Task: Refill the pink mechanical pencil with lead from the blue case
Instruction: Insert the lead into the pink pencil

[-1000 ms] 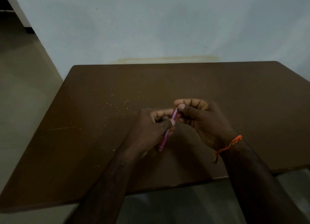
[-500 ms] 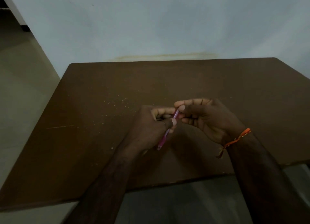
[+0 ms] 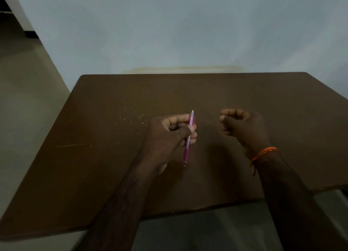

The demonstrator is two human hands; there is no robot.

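Note:
My left hand (image 3: 169, 136) grips the pink mechanical pencil (image 3: 188, 139) around its middle, holding it nearly upright above the brown table (image 3: 105, 156), white top end up and tip pointing down toward me. My right hand (image 3: 243, 128) hovers a short way to the right of the pencil, apart from it, fingers curled in toward the thumb. Whether those fingers pinch something small is too dark to tell. An orange thread band (image 3: 262, 153) circles the right wrist. No blue case shows anywhere in view.
Small pale crumbs (image 3: 131, 117) are scattered on the table left of my hands. A pale wall (image 3: 178, 34) rises directly behind the table's far edge. Floor (image 3: 24, 92) lies to the left, and the near table edge runs under my forearms.
My right hand has pulled away to the right from the pencil's top end, where it was touching before. The left hand keeps hold of the pencil, now more upright.

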